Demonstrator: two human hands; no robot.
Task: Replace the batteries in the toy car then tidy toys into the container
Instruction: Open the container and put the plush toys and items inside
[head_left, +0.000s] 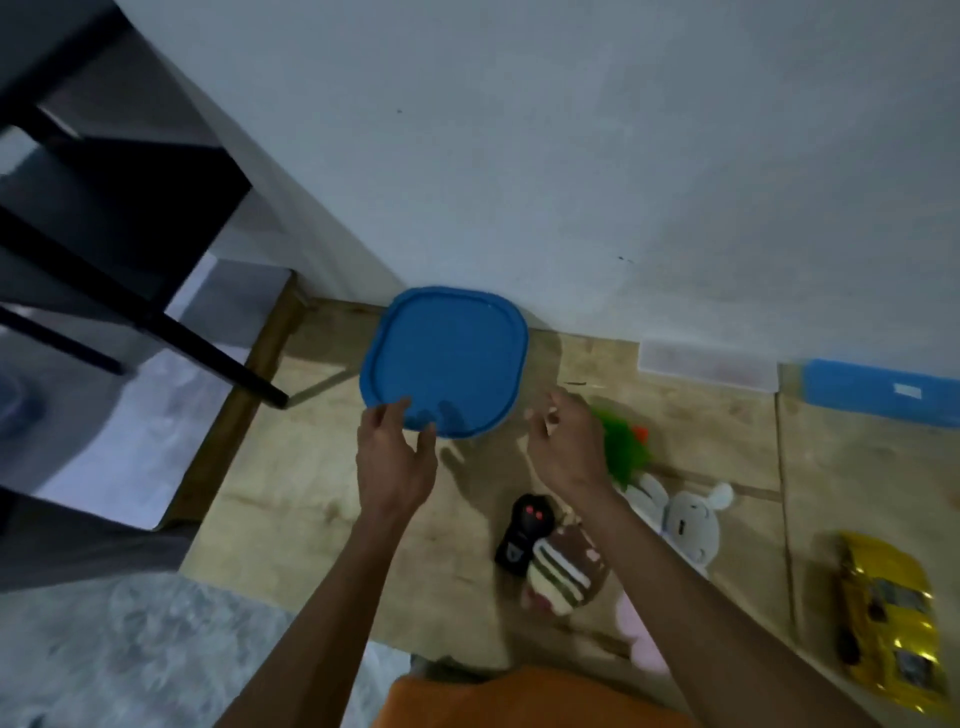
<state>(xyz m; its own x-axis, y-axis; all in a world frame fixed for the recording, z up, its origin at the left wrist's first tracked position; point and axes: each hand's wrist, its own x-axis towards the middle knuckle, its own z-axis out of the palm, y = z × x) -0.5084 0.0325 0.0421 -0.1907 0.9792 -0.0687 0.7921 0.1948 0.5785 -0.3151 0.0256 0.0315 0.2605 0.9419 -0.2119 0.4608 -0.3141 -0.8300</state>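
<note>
Fingers of both hands spread loose at the blue lid's (444, 361) near edge.

This looks like a room in a home, seen at floor level. A plain pale painted wall (571, 156) meets a floor of beige marbled tiles (311, 493), and a soft grey rug (130, 649) lies at the near left. Black metal furniture legs (156, 312) stand in the corner. Playthings are scattered on the tiles: a grey plush rabbit (693, 525), a shiny yellow toy car (888, 623) and a green fuzzy toy (623, 447).
</note>
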